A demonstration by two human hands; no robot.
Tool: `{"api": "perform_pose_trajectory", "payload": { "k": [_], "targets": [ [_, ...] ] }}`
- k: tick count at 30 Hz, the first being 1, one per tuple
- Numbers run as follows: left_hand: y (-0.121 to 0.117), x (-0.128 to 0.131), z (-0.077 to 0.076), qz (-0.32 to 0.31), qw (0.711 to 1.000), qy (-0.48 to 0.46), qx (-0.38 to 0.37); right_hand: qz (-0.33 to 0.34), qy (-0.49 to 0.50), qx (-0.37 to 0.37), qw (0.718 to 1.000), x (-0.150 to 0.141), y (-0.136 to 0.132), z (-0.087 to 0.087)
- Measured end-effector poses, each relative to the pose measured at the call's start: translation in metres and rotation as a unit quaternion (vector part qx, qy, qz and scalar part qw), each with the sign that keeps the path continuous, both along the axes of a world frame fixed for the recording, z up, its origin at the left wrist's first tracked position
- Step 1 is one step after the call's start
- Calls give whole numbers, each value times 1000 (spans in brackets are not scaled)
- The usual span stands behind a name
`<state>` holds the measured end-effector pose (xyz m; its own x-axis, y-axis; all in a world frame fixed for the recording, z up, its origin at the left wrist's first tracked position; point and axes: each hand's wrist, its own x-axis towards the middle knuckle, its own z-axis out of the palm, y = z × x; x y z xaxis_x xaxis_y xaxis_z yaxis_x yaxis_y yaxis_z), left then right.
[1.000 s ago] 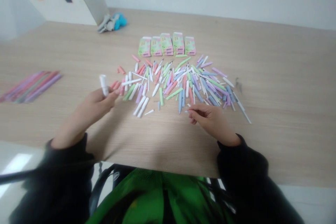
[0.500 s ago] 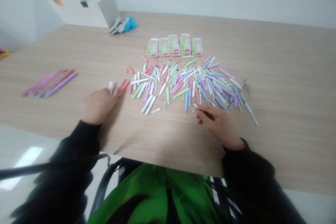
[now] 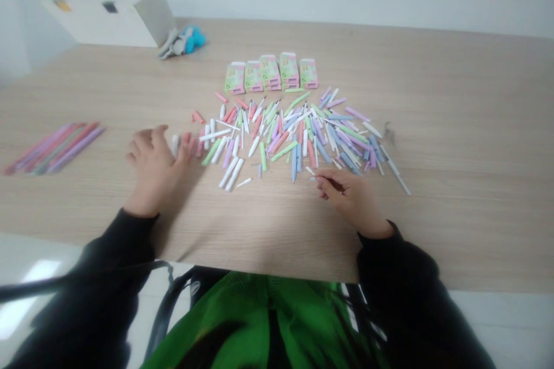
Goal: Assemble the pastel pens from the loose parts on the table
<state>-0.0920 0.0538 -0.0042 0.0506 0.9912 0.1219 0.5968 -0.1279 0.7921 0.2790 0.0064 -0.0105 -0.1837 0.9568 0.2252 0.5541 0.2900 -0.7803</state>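
Pastel pen parts (image 3: 277, 138) lie in a loose heap on the light wooden table (image 3: 454, 104): barrels, caps and thin tubes in pink, green, lilac, blue and white. My left hand (image 3: 154, 167) rests open at the heap's left side, fingers spread, beside a white pen cap (image 3: 175, 145) and touching nothing I can confirm. At the heap's lower right, my right hand (image 3: 344, 191) pinches a thin pen part (image 3: 320, 177) between thumb and fingers. Its far end points left, towards the loose pieces.
Several green and pink boxes (image 3: 270, 74) stand in a row behind the heap. Long pastel pens (image 3: 56, 149) lie side by side at the left. A grey and blue fabric bundle (image 3: 182, 41) and a white box (image 3: 104, 17) sit at the far side.
My left hand has let go of the white cap, which now lies on the table, and has opened. My right hand keeps its pinch. The view has shifted slightly.
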Motion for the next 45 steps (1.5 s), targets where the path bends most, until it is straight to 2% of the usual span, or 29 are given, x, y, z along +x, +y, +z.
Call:
{"api": "perform_pose_trajectory", "payload": {
  "k": [1,2,3,4,7,8,11,15,22,31,36,39,43,45],
  "targets": [
    [1,7,4,51,992,87,80,-5,-1,3,1000,2,0,0],
    [2,17,8,72,970,180,145,-10,-2,7,1000,3,0,-1],
    [2,29,12,31,954,245,167,-14,-5,11,1000,4,0,-1],
    [3,44,15,-38,947,266,173,-17,-9,16,1000,5,0,-2],
    [2,95,18,-201,931,274,132,-20,-17,27,999,7,0,-3],
    [2,112,18,-217,924,290,124,-17,-17,27,999,7,1,-3],
    [4,154,15,-177,909,363,105,-10,-9,25,1000,5,1,-2],
    [8,181,10,-128,910,391,49,-10,-18,37,999,4,0,-1],
    [9,193,6,-72,917,391,-29,-9,-57,87,995,6,-2,-1],
    [11,180,5,-94,922,367,-80,-4,-62,96,993,7,-2,-1],
    [7,189,6,-73,929,359,-53,0,-62,97,993,6,-2,-1],
    [7,183,5,-77,939,334,-21,-3,-58,94,994,7,-2,-3],
    [9,157,5,-108,974,183,75,3,-79,96,992,7,-2,-6],
    [8,146,5,-107,984,109,89,6,-84,101,991,7,-1,-7]
  ]
}}
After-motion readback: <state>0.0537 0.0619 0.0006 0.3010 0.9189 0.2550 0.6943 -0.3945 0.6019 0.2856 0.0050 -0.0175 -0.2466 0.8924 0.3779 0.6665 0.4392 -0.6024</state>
